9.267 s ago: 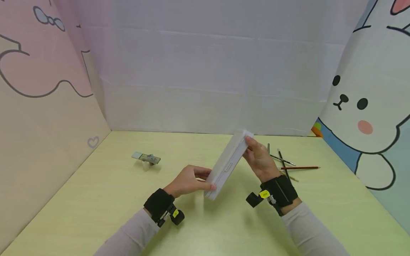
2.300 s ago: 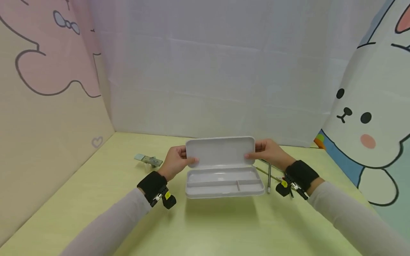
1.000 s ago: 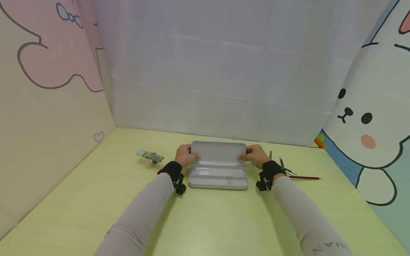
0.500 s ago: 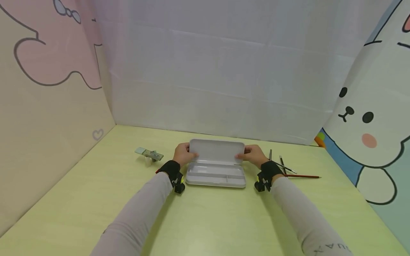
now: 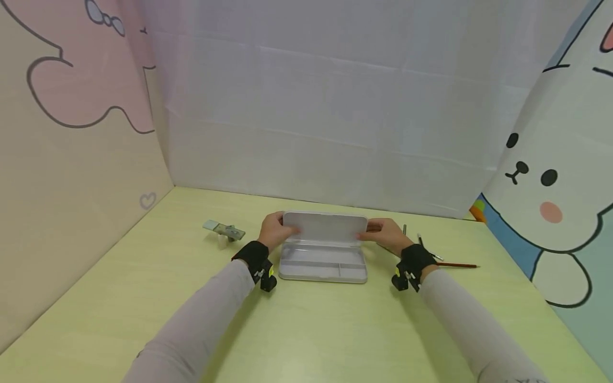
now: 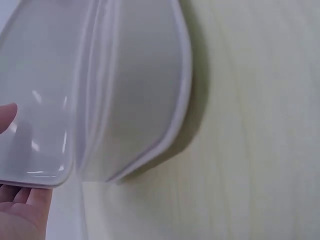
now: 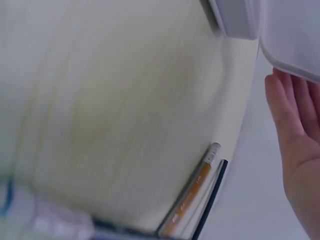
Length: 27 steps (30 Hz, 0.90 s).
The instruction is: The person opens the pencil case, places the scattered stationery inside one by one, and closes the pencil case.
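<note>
A white pencil case (image 5: 321, 279) lies unfolded on the table, its lid (image 5: 328, 226) raised at the back. Inside the base are a long compartment and shorter divided ones, with nothing visible in them. My left hand (image 5: 275, 232) grips the lid's left end, thumb on the inner face and fingers behind. At the opposite end my right hand (image 5: 387, 236) pinches the lid, its thumb at the inner face in the head view. Fingers reach behind the lid's edge in the right wrist view, where the thumb is hidden.
Several pencils lie loosely crossed right of the case, including a red pencil (image 5: 457, 265) and an orange pencil (image 7: 190, 200) with a white eraser end. Far left, a flat greenish-grey strip (image 5: 225, 230) rests on small pale pieces. A white sheet (image 5: 306, 122) hangs behind the table.
The case was shut and held tilted aloft, then unfolded above the table; now its base lies on the table. Over the last half second the lid has tipped slightly and the right wrist has shifted right.
</note>
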### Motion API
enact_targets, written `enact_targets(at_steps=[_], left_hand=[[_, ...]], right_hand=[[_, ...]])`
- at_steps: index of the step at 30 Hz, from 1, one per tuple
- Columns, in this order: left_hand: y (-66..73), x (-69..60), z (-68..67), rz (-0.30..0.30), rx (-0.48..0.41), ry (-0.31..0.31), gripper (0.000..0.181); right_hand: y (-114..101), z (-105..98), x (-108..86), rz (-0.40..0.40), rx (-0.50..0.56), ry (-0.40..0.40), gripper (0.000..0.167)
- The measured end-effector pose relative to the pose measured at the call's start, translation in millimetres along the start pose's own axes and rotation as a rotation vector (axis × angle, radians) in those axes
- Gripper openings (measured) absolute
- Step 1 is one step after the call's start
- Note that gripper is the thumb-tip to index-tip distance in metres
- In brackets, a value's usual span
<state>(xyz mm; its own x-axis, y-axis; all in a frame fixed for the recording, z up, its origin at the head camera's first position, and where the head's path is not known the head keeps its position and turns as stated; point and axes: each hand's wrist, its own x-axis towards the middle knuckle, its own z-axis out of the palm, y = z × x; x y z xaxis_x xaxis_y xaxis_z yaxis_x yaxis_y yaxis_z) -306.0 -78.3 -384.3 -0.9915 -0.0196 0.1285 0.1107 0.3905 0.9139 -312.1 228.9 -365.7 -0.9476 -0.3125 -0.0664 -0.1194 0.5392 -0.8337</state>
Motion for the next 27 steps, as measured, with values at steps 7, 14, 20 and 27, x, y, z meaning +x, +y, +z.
enact_targets(at_steps=[7, 14, 20, 27], left_hand=[[8.3, -6.3, -11.9, 0.115, -0.027, 0.046, 0.032], [13.5, -6.6, -19.8, 0.321, 0.122, -0.002, 0.024], [13.6, -6.5, -22.5, 0.401, 0.23, -0.016, 0.017], [11.1, -6.2, -20.7, 0.442, 0.269, 0.009, 0.014]], right_hand=[[-7.7, -20.0, -29.1, -0.102, -0.089, -0.026, 0.062], [-5.2, -46.3, -49.3, -0.182, -0.277, 0.001, 0.061], [2.0, -62.7, -55.3, -0.212, -0.469, 0.038, 0.057], [21.3, -77.3, -61.0, -0.164, -0.631, 0.09, 0.055]])
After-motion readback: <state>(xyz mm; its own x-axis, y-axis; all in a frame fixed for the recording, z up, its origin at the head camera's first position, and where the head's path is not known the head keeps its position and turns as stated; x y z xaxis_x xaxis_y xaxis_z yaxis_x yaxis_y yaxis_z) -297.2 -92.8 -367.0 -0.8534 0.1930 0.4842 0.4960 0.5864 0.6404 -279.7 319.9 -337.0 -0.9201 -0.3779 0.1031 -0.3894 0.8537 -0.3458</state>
